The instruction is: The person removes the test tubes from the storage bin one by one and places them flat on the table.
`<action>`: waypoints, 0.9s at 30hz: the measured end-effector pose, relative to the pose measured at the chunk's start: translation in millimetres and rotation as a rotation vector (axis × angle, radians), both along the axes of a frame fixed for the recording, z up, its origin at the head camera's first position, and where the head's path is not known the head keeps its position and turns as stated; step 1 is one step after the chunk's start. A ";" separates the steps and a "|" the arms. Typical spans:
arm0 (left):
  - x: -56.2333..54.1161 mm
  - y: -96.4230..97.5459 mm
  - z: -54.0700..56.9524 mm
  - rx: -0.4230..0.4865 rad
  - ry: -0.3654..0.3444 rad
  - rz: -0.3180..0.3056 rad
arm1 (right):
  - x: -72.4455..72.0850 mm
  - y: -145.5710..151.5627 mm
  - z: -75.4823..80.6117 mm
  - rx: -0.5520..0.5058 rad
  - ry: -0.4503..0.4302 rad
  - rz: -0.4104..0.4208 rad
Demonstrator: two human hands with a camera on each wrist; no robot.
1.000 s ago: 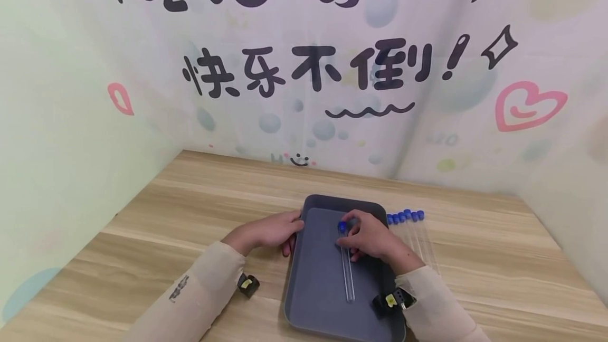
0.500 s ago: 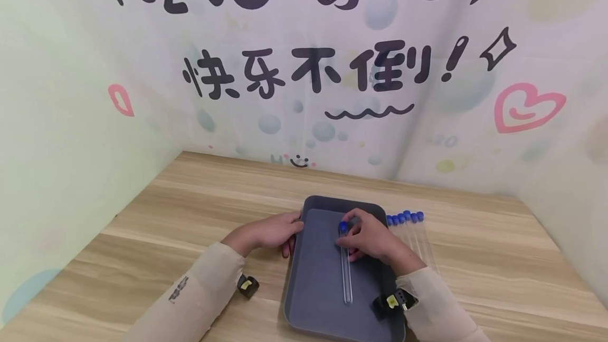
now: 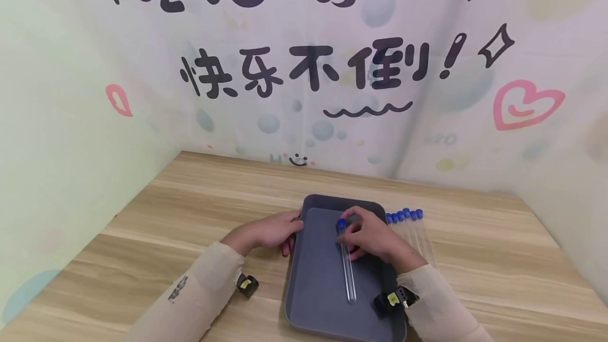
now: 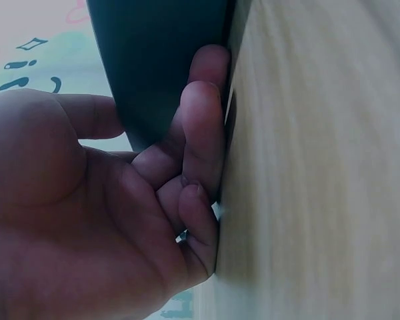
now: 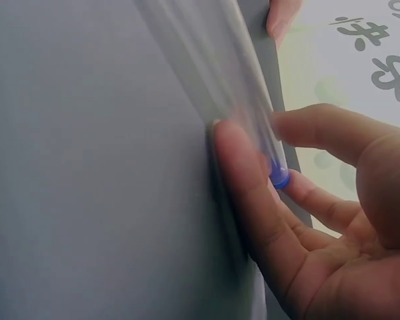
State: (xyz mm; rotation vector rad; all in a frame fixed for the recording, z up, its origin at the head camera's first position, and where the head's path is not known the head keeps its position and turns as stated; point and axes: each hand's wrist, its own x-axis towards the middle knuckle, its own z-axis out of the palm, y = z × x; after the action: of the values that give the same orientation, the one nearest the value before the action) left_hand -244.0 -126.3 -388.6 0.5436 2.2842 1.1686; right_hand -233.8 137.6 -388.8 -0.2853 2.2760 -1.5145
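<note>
A dark grey rectangular tray (image 3: 315, 284) lies on the table, its long side running away from me. My left hand (image 3: 273, 231) holds the tray's left side, thumb at the rim; in the left wrist view its fingers (image 4: 201, 123) curl against the tray's outer wall, close to the tabletop. Over the tray, my right hand (image 3: 370, 234) pinches a clear test tube (image 3: 349, 276) just below its blue cap (image 3: 341, 223). The cap points away from me and the rounded end toward me. In the right wrist view the thumb and fingers sit on either side of the tube (image 5: 213, 60).
Several more clear tubes (image 3: 420, 234) with blue caps (image 3: 407, 212) lie side by side just right of the tray, partly hidden by my right forearm. The wooden table (image 3: 214, 194) ends at a printed cloth wall (image 3: 266, 120) behind and at the sides.
The tube's rounded end swings slightly left, then back right, while my right hand keeps its pinch. My left hand stays at the tray's side.
</note>
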 end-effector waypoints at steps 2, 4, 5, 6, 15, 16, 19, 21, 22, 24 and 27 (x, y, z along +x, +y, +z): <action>-0.3 -0.4 -0.5 -0.003 -0.002 0.001 | 0.0 -0.6 0.7 0.001 0.001 0.000; -0.6 -0.4 -1.1 -0.007 -0.001 -0.001 | 0.2 -0.9 1.1 -0.003 0.005 0.001; -0.8 -0.3 -1.2 -0.008 0.002 -0.001 | 0.1 -0.9 1.5 -0.005 0.008 0.000; -0.9 -0.1 -1.1 -0.007 0.004 0.000 | 0.0 -0.9 1.8 -0.010 0.010 0.001; -0.2 0.8 1.7 0.001 -0.002 -0.010 | 0.1 -1.6 4.8 -0.032 -0.007 0.009; 0.0 0.8 1.8 0.001 -0.002 -0.012 | 0.3 -1.8 5.3 -0.038 -0.007 0.005; -0.3 1.1 2.4 0.005 0.000 -0.015 | 0.5 -2.6 7.4 -0.064 -0.004 -0.013; -0.7 1.3 2.9 0.010 -0.001 -0.017 | 0.2 -2.8 9.0 -0.076 0.005 -0.026; -1.0 1.3 2.8 0.011 -0.001 -0.018 | 0.1 -2.8 10.0 -0.079 0.010 -0.032; -1.2 1.0 2.1 0.013 0.000 -0.016 | -0.1 -2.5 12.2 -0.083 0.025 -0.044; -0.7 -0.3 -0.3 0.012 -0.003 -0.008 | 0.2 -2.0 15.9 -0.094 0.045 -0.050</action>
State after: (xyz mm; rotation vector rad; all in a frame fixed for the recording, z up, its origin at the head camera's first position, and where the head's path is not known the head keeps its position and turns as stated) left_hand -244.7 -126.7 -389.0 0.5551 2.2717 1.1796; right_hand -233.6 135.5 -373.0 -0.2930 2.2658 -1.6592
